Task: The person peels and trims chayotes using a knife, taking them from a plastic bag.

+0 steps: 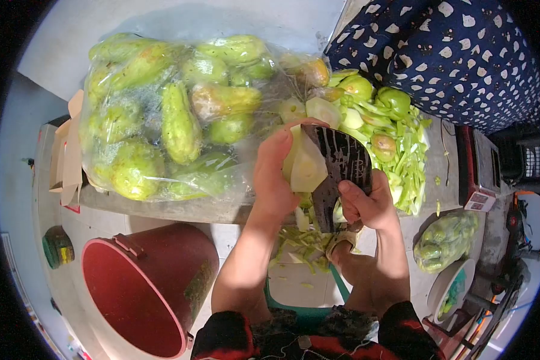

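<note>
My left hand (pixel 275 171) is wrapped round a partly peeled pale green fruit (pixel 308 165), near the table's front edge. In my right hand (pixel 369 201) is a wide dark blade (pixel 342 171), its face against the right side of the fruit. Behind my left hand lies a clear plastic bag (pixel 174 114) full of green and yellowish fruits. To the right of the blade, a pile of green peelings (pixel 405 156) covers part of the table, with several whole or partly peeled pieces on it.
A red bin (pixel 150 288) stands at the lower left, beside an open cardboard box (pixel 66 153). Peelings (pixel 303 252) litter the floor. On the right are a bag of green fruits (pixel 447 240) and a white bucket (pixel 453 291). Patterned dark blue cloth (pixel 444 54) hangs at the upper right.
</note>
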`<state>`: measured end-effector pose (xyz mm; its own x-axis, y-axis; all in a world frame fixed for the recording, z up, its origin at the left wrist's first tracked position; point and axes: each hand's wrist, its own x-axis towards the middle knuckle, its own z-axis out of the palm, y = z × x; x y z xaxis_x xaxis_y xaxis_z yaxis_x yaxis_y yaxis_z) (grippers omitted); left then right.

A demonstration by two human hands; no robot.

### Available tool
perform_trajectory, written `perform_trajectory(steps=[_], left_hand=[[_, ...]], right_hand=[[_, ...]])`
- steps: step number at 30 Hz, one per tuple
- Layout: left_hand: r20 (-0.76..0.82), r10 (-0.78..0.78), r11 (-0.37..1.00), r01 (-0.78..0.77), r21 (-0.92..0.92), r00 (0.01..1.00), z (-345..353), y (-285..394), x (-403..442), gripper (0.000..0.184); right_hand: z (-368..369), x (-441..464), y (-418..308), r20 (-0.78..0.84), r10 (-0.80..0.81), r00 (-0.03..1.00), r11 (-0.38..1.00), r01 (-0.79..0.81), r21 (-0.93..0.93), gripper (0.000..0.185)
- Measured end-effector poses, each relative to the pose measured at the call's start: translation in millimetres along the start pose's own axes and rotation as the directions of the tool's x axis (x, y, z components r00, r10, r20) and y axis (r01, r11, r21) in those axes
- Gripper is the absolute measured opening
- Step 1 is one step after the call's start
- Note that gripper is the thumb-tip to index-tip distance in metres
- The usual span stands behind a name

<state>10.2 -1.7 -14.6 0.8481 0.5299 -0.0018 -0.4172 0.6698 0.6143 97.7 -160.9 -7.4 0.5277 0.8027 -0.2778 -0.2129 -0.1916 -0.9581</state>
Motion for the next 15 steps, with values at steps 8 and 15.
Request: perform_trajectory(steps=[8,15], left_hand=[[-0.043,0.039,0.999,-0.039,0.007,0.998,-5.7,-7.8,2.6,0.044],[-0.003,0.457,0.7,-0.358,0.618,0.889,-11.2,-16.5,8.9,0.043]], right_hand=[[6.6,1.7,7.8,-0.048,-0.037,0.998,0.998,0.034,-0.06,0.029],[22.9,2.0,4.0,-0.125,-0.144,0.982,0.961,0.108,-0.256,0.024]])
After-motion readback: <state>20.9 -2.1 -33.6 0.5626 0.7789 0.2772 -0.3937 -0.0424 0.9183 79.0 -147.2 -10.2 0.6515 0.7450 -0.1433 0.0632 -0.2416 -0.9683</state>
